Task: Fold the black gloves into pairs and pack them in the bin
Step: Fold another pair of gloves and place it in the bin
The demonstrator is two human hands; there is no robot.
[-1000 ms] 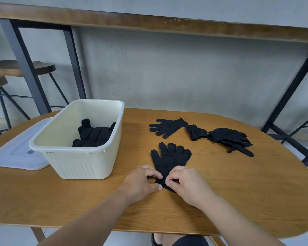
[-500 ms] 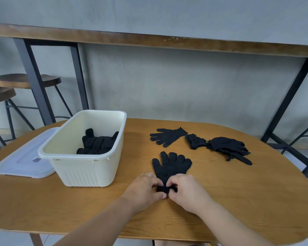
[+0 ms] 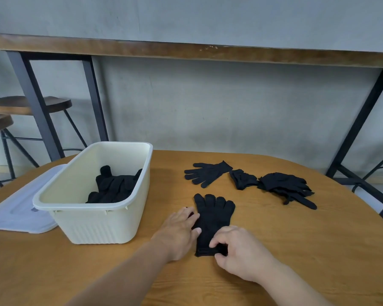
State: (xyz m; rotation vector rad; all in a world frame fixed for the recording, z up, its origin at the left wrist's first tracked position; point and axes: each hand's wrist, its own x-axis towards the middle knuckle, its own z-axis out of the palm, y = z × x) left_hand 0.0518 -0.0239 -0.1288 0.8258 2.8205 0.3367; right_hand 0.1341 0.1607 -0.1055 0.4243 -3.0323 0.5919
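Wooden table (image 3: 296, 250): my right hand (image 3: 241, 255) pinches the glove pair's (image 3: 212, 219) cuff, fingertips pointing away; left hand (image 3: 179, 230) lies flat alongside.

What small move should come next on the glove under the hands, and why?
Probably fold the cuff end up toward the fingers. The right hand pinches the cuff of the flat glove pair, the left hand rests on its side, and the bin waits alongside.

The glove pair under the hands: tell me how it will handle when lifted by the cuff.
The glove pair looks like thin knit lying flat on the table, so it will probably droop and be light. The right hand pinches its cuff; the layers may slide apart unless both are held. The left hand rests flat on its edge.
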